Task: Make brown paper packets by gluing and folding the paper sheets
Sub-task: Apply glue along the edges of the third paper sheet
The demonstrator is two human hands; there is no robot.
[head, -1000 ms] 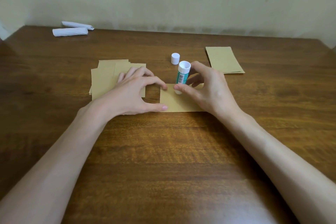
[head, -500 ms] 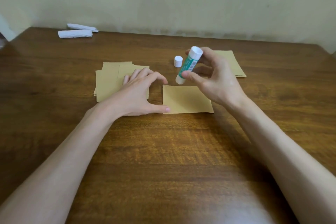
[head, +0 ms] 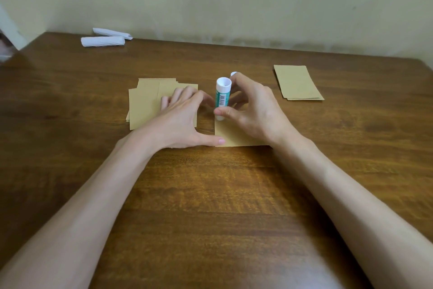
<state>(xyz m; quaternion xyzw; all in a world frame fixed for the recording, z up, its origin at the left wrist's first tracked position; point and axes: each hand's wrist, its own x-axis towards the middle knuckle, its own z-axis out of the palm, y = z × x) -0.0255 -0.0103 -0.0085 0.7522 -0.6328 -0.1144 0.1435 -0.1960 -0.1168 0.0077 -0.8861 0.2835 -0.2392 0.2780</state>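
Brown paper sheet lies flat just right of the spare stack, my left hand spread with its thumb pinning the near-left corner, my right hand pinching the glue stick tip-down at the far-left corner; I judge this the gluing step, and next comes a steady swipe along that edge.

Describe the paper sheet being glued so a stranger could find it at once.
On the wooden table, look mid-table between the loose stack of brown sheets and the packets at right. It is the single sheet lying beneath the glue stick.
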